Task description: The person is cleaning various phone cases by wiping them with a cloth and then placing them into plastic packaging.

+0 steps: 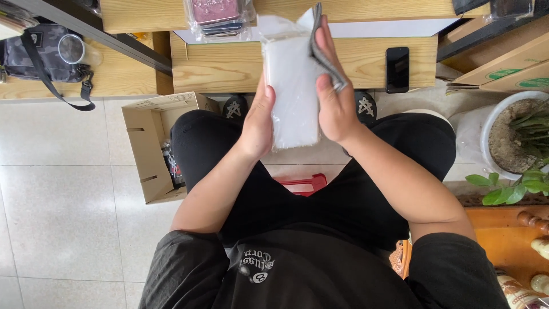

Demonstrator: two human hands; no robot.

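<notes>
White plastic pouch (293,91), flat, upright, held at 12 o'clock above the lap. Grey cloth-like flat item (321,54) lies against its 3 o'clock edge, top corner poking above.

Left hand (258,123) fingers behind the white bag (293,91); grey item's (323,54) kind unclear.
</notes>
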